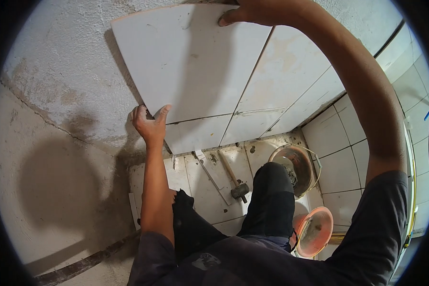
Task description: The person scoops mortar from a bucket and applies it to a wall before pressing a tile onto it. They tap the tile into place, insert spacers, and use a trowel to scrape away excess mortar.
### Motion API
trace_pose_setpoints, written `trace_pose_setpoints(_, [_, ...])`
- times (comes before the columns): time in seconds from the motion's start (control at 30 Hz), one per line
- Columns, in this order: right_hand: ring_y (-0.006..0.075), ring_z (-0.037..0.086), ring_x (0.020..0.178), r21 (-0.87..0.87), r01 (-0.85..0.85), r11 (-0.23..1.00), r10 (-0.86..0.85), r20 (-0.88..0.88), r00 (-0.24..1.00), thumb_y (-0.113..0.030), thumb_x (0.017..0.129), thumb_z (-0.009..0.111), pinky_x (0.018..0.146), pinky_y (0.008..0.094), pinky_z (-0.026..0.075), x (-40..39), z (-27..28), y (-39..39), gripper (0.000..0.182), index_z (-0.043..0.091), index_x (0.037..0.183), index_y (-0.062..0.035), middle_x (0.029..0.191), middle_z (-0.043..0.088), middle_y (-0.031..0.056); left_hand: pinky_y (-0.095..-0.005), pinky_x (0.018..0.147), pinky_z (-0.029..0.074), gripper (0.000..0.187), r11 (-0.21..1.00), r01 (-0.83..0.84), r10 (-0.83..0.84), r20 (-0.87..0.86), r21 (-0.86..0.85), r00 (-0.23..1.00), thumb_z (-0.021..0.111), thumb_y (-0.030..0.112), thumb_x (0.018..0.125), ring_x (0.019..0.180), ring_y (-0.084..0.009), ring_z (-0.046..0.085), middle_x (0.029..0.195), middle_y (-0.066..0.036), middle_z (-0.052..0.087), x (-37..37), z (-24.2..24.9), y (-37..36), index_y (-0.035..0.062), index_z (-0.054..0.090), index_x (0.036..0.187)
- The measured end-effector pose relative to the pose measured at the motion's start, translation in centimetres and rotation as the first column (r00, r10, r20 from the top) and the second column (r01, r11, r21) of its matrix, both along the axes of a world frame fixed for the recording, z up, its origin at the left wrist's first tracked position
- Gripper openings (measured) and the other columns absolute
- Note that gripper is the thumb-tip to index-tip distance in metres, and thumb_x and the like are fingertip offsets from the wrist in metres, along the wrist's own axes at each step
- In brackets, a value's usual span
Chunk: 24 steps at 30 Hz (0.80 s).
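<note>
- the person's left hand (150, 126) is holding the lower left edge of a large white tile (164, 57); the thumb is lying at the front, the fingers are curling round the side, and together they are clamping on that edge.
- the right hand (255, 13) is reaching over to the top edge of the same tile, its thumb resting on the face; the other fingers are running out of view, so i cannot tell whether they are closing on it.
- the large white tile is leaning along the rough wall (76, 47), sitting above a lower tile (193, 136) and just beside a neighbouring tile (291, 52) on its right.
- on the tiled floor (198, 209), between the person's knees and the wall, a mallet (240, 190) is lying near a thin metal tool (211, 178).
- a bucket (304, 157) holding grey mix is standing beside the right knee (274, 188).
- an orange bucket (330, 224) is standing nearer the person's right side, below the other one.
</note>
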State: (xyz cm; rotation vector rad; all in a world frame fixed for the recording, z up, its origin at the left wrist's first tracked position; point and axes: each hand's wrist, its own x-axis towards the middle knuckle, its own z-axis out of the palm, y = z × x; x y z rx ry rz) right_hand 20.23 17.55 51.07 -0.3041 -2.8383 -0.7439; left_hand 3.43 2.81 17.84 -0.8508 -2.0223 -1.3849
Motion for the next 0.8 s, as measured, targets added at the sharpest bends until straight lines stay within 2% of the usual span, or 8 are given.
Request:
trace_pose_setpoints(0.1, [0.0280, 0.064, 0.073, -0.005, 0.043, 0.999, -0.043, 0.023, 0.999, -0.036, 0.072, 0.072, 0.067, 0.0391, 0.049, 0.1, 0.1, -0.2, 0.035, 0.068, 0.087, -0.0050, 0.078, 0.067, 0.0115, -0.0439, 0.067, 0.038, 0.056, 1.000, 0.010, -0.011, -0.026, -0.016, 1.000, 0.082, 0.044, 0.056, 0.078, -0.0325, 0.046, 0.073, -0.013, 0.052, -0.3, -0.1, -0.1, -0.0004, 0.050, 0.068])
trace_pose_setpoints(0.2, [0.0278, 0.064, 0.073, -0.025, -0.023, 0.999, 0.023, -0.028, 0.999, -0.035, 0.072, 0.072, 0.066, 0.0389, 0.049, 0.0, -0.2, 0.2, 0.034, 0.068, 0.087, -0.0057, 0.078, 0.067, 0.0112, -0.0429, 0.067, 0.039, 0.056, 1.000, -0.015, 0.016, -0.040, 0.019, 0.999, 0.083, 0.043, 0.055, 0.078, -0.0306, 0.047, 0.073, -0.012, 0.051, 0.1, 0.5, -0.2, 0.0002, 0.051, 0.071])
trace_pose_setpoints(0.27, [0.0275, 0.064, 0.075, -0.033, 0.006, 0.999, -0.007, -0.028, 1.000, -0.036, 0.072, 0.072, 0.066, 0.0389, 0.050, -0.5, -0.5, 0.9, 0.035, 0.067, 0.089, -0.0063, 0.079, 0.067, 0.0109, -0.0423, 0.067, 0.039, 0.059, 0.998, 0.000, -0.007, 0.102, 0.069, 0.995, 0.084, 0.043, 0.053, 0.078, -0.0290, 0.048, 0.072, -0.011, 0.050, 0.4, 0.5, -0.2, -0.0002, 0.052, 0.079])
trace_pose_setpoints(0.33, [0.0276, 0.064, 0.074, -0.052, -0.072, 0.996, 0.069, -0.058, 0.996, -0.037, 0.072, 0.072, 0.066, 0.0389, 0.050, -0.2, -0.6, 1.4, 0.036, 0.067, 0.091, -0.0063, 0.078, 0.067, 0.0109, -0.0414, 0.069, 0.039, 0.064, 0.999, 0.000, -0.003, 0.087, 0.036, 0.996, 0.085, 0.043, 0.053, 0.078, -0.0285, 0.048, 0.075, -0.011, 0.051, 0.3, 0.0, -0.4, -0.0009, 0.052, 0.087])
trace_pose_setpoints(0.47, [0.0277, 0.064, 0.074, -0.043, 0.082, 0.996, -0.082, 0.004, 0.997, -0.037, 0.072, 0.072, 0.066, 0.0394, 0.050, -0.4, 0.0, 0.4, 0.036, 0.067, 0.090, -0.0064, 0.076, 0.067, 0.0109, -0.0409, 0.072, 0.040, 0.073, 0.997, -0.028, 0.024, 0.054, 0.073, 0.998, 0.085, 0.040, 0.053, 0.082, -0.0280, 0.049, 0.091, -0.013, 0.051, 1.0, 0.8, 0.0, -0.0020, 0.049, 0.100])
trace_pose_setpoints(0.6, [0.0270, 0.064, 0.073, 0.008, 0.033, 0.999, -0.033, -0.009, 0.999, -0.038, 0.072, 0.072, 0.066, 0.0392, 0.049, -0.6, -0.2, 1.2, 0.036, 0.067, 0.088, -0.0063, 0.074, 0.066, 0.0110, -0.0379, 0.084, 0.043, 0.084, 0.980, 0.030, -0.043, 0.064, 0.197, 0.997, 0.087, 0.031, 0.056, 0.099, -0.0276, 0.051, 0.105, -0.015, 0.050, 1.5, 2.9, 1.6, -0.0056, 0.040, 0.115])
trace_pose_setpoints(0.73, [0.0261, 0.064, 0.070, -0.076, -0.084, 0.994, 0.079, -0.059, 0.995, -0.037, 0.071, 0.073, 0.064, 0.0382, 0.049, 0.0, -0.1, 0.9, 0.036, 0.067, 0.087, -0.0053, 0.074, 0.066, 0.0105, -0.0374, 0.086, 0.043, 0.090, 0.965, -0.067, 0.045, 0.089, 0.255, 0.995, 0.088, 0.032, 0.054, 0.102, -0.0281, 0.050, 0.108, -0.017, 0.050, 2.3, 4.7, 3.7, -0.0067, 0.037, 0.117])
trace_pose_setpoints(0.8, [0.0264, 0.064, 0.069, -0.056, -0.050, 0.997, 0.048, -0.049, 0.998, -0.037, 0.071, 0.073, 0.063, 0.0378, 0.049, -0.4, -0.2, 1.4, 0.036, 0.067, 0.087, -0.0050, 0.073, 0.066, 0.0106, -0.0371, 0.085, 0.045, 0.096, 0.962, -0.089, 0.060, 0.119, 0.258, 0.991, 0.086, 0.040, 0.054, 0.101, -0.0292, 0.050, 0.109, -0.019, 0.048, 2.5, 4.6, 3.9, -0.0075, 0.034, 0.118])
